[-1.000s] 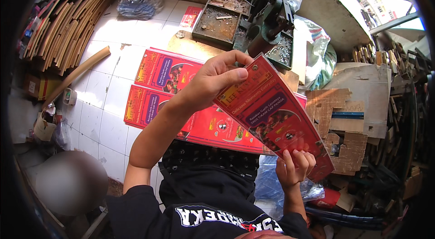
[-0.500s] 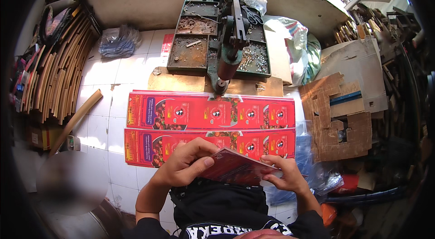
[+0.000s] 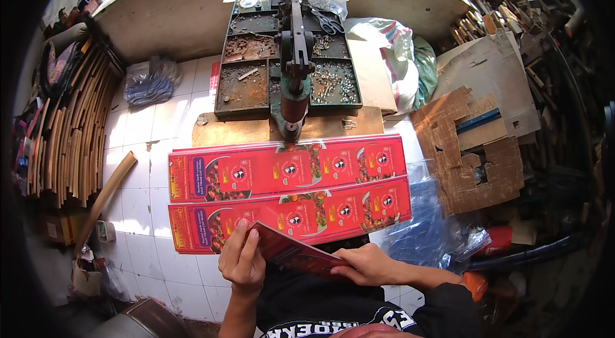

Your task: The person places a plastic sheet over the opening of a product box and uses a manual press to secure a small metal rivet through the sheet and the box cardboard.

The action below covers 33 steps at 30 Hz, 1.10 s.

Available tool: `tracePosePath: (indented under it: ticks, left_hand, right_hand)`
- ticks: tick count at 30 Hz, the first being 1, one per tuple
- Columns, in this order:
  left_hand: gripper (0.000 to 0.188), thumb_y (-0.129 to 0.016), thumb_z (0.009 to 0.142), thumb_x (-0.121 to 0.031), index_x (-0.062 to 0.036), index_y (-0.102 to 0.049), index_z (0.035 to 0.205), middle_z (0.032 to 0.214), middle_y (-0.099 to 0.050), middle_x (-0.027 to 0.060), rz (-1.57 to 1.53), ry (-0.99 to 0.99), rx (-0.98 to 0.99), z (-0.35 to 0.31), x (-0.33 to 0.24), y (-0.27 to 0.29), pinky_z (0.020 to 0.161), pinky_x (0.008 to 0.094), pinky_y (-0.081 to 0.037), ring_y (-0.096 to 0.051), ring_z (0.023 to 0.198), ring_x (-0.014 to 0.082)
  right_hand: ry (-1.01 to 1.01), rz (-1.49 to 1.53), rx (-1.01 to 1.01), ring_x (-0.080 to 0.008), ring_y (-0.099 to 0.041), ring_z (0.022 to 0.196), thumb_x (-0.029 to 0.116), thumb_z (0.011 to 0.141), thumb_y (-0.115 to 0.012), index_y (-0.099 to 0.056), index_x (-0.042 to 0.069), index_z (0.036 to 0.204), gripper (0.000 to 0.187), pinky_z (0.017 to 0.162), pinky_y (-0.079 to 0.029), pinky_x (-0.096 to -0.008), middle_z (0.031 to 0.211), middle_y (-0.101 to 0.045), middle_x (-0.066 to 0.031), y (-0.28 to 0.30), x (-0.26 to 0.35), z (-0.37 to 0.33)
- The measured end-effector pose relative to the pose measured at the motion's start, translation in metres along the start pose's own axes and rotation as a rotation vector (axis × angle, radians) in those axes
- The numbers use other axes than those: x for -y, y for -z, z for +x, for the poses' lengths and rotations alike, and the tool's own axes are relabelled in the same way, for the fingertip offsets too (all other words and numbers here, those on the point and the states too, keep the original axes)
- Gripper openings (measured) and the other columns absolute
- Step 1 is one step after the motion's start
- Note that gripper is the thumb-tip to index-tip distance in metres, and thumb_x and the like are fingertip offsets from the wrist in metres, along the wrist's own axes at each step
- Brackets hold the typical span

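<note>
My left hand [image 3: 242, 260] pinches the upper left corner of a red printed sheet [image 3: 288, 255], its fingers pressed together. The opposite end is in my right hand [image 3: 368, 265], thumb on top. The sheet is tilted close to my body, and whether it is one sheet or several I cannot tell. Just beyond lie two stacks of long red printed strips, a near stack [image 3: 307, 215] and a far stack [image 3: 256, 175]. The far stack's back edge reaches the foot of a dark green hand lever press [image 3: 295, 104].
Beside the press stands a compartment tray [image 3: 243, 91] holding small metal rings and scissors [image 3: 328, 22]. Cut cardboard [image 3: 467, 165] and clear plastic sleeves [image 3: 416, 216] lie to the right. Stacked boards [image 3: 77, 139] and a curved cardboard strip [image 3: 109, 194] are on the left.
Both hands have moved lower with the red sheet, which now slants down to the right. My left hand's grip has shifted to the sheet's corner. The whole view has turned slightly.
</note>
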<state>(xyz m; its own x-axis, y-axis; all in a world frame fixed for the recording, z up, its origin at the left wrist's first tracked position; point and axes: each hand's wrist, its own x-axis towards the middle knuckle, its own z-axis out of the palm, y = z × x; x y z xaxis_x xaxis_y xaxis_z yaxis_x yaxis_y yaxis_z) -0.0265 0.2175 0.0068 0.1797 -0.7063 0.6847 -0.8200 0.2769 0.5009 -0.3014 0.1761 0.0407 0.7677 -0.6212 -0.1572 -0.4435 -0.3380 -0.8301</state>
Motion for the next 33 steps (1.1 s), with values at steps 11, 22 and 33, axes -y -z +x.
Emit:
tracePosePath:
  ticks: [11, 22, 33]
  left_hand:
    - [0.011, -0.065, 0.094, -0.003, -0.0008, -0.061, 0.104, 0.115, -0.068, 0.0254, 0.023, 0.158, -0.100, -0.013, 0.007, -0.014, 0.088, 0.0446, -0.058, -0.069, 0.106, 0.0413]
    - [0.011, -0.063, 0.095, -0.004, 0.0004, -0.057, 0.103, 0.119, -0.067, 0.0231, -0.060, 0.410, -0.162, -0.007, -0.012, -0.029, 0.104, 0.0498, -0.048, -0.065, 0.115, 0.0396]
    - [0.009, -0.062, 0.096, -0.004, 0.0002, -0.057, 0.101, 0.118, -0.066, 0.0225, -0.085, 0.400, -0.118, -0.006, -0.008, -0.034, 0.106, 0.0495, -0.046, -0.064, 0.114, 0.0406]
  right_hand:
    - [-0.035, -0.039, 0.031, -0.0364, -0.067, 0.065, 0.030, 0.096, -0.063, -0.059, 0.009, 0.110, 0.025, 0.055, -0.052, -0.0445, 0.081, -0.070, -0.0143, -0.008, 0.012, 0.011]
    - [-0.083, -0.026, -0.011, -0.0349, -0.068, 0.068, 0.030, 0.095, -0.065, -0.062, 0.010, 0.112, 0.026, 0.056, -0.052, -0.0434, 0.085, -0.071, -0.0122, -0.011, 0.017, 0.012]
    - [-0.073, -0.016, -0.027, -0.0338, -0.068, 0.069, 0.028, 0.094, -0.066, -0.062, 0.010, 0.112, 0.026, 0.056, -0.052, -0.0427, 0.085, -0.071, -0.0113, -0.012, 0.013, 0.012]
